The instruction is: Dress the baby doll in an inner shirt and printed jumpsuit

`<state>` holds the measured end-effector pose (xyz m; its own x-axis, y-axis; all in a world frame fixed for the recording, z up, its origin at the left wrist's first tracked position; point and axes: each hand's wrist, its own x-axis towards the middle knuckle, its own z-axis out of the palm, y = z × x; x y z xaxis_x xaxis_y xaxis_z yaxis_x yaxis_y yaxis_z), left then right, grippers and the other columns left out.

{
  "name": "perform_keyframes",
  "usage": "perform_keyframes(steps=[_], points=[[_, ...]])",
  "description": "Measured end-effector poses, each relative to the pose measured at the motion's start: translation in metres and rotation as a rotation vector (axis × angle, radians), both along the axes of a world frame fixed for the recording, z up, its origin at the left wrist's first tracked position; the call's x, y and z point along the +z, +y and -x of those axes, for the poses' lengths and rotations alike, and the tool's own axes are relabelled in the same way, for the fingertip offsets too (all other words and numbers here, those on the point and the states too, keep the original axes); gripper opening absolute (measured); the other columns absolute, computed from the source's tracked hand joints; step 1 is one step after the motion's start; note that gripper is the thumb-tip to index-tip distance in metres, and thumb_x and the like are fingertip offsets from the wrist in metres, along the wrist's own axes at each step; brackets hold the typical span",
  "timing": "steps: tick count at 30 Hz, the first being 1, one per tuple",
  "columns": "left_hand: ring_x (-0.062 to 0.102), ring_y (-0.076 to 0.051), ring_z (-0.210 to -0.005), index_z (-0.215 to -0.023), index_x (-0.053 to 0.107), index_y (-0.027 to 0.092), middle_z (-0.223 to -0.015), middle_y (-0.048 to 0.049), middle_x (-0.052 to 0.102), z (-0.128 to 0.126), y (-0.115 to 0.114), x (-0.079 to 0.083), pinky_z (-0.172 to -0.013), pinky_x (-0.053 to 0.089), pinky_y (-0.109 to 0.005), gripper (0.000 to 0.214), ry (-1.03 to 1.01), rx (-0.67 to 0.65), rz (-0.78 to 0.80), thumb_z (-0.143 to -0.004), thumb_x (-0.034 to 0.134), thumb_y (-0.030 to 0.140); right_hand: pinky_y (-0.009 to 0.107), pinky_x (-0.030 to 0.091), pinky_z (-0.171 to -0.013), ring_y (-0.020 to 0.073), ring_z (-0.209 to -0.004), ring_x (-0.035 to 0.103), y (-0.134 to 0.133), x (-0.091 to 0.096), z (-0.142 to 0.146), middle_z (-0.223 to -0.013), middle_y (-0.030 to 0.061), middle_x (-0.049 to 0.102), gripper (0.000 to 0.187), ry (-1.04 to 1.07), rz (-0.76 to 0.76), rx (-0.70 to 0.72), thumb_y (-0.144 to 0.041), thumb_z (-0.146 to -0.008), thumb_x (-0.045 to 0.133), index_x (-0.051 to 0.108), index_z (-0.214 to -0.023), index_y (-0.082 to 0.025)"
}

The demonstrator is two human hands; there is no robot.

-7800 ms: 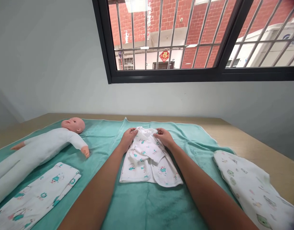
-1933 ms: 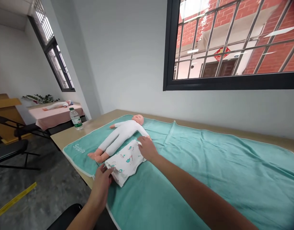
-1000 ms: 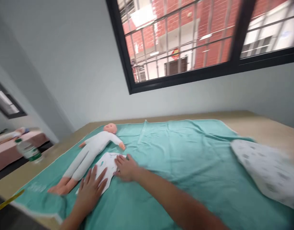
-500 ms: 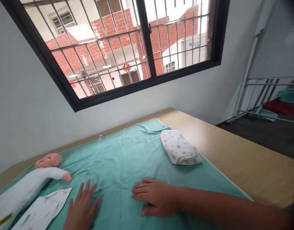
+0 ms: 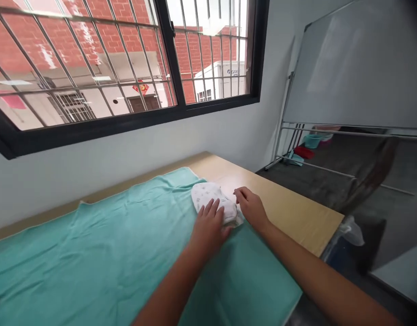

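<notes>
A folded white cloth bundle [image 5: 205, 192] with a small print lies near the right edge of a teal cloth [image 5: 103, 244] spread over the table. My left hand [image 5: 210, 226] rests on the near side of the bundle, its fingers stretched out and slightly apart. Just right of the bundle is my right hand [image 5: 253, 207], with the fingers curled in and the tips close together. Whether anything is pinched there is hidden. Both forearms reach in from the bottom of the view.
The wooden table top [image 5: 283, 203] shows beyond the teal cloth. A barred window [image 5: 181, 106] is in the wall behind. On the right stands a whiteboard [image 5: 351, 68] on a metal frame, with basins [image 5: 312, 141] on the floor behind it. A plastic bag [image 5: 353, 232] hangs by the table corner.
The view has swung right, and the doll and the flat printed cloth have left it. Both hands have moved from the teal cloth to the white bundle; the right fingers have curled in.
</notes>
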<state>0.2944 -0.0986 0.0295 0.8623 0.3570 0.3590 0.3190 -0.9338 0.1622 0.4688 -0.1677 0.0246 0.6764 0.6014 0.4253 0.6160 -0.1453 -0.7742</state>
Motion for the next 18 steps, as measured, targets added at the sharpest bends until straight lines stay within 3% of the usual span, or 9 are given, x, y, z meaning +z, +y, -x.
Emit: perform_keyframes(steps=[4,10,12,15,18], points=[[0.034,-0.035,-0.139,-0.136,0.05,0.012,-0.149,-0.0173,0.041,-0.026,0.002,-0.012,-0.114,0.025,-0.054,0.062,0.027,0.109,0.075,-0.079,0.065,0.033,0.025,0.04,-0.054,0.0143,-0.054,0.058,0.007,-0.01,-0.003,-0.063,-0.0002,0.066,0.034,0.063,0.137,0.042,-0.043,-0.089,0.045,0.063,-0.07,-0.021],[0.037,-0.029,-0.139,-0.129,0.057,0.015,-0.145,-0.0131,0.048,-0.021,0.003,-0.03,-0.117,0.02,-0.049,0.045,-0.166,0.12,0.19,-0.084,0.053,0.016,0.024,0.044,-0.053,0.0122,-0.05,0.059,0.002,-0.009,-0.004,-0.064,-0.0001,0.067,0.031,0.128,0.049,0.066,-0.04,-0.088,0.049,0.062,-0.069,-0.019],[0.046,-0.027,-0.131,-0.123,0.061,0.016,-0.136,-0.0122,0.058,-0.018,0.005,-0.028,-0.113,0.027,-0.046,0.039,-0.277,0.129,0.341,-0.087,0.047,0.016,0.024,0.045,-0.053,0.012,-0.05,0.059,0.0,-0.007,-0.002,-0.064,-0.0003,0.066,0.03,0.138,0.03,0.074,-0.039,-0.087,0.049,0.062,-0.069,-0.019],[0.061,-0.024,-0.107,-0.116,0.063,0.019,-0.114,-0.0096,0.069,-0.014,0.011,-0.022,-0.096,0.044,-0.039,0.033,-0.51,0.161,0.671,-0.095,0.04,0.028,0.025,0.046,-0.056,0.0124,-0.054,0.06,0.001,-0.009,0.0,-0.068,-0.0005,0.067,0.025,0.159,0.011,0.099,-0.037,-0.087,0.05,0.062,-0.073,-0.019],[0.062,-0.021,-0.091,-0.105,0.065,0.018,-0.098,-0.0071,0.07,-0.01,0.017,-0.018,-0.08,0.047,-0.031,0.036,-0.703,0.208,0.902,-0.096,0.04,0.042,0.026,0.049,-0.063,0.0147,-0.068,0.064,0.005,-0.015,0.0,-0.08,0.0007,0.069,0.019,0.149,-0.003,0.116,-0.035,-0.085,0.053,0.064,-0.084,-0.02]])
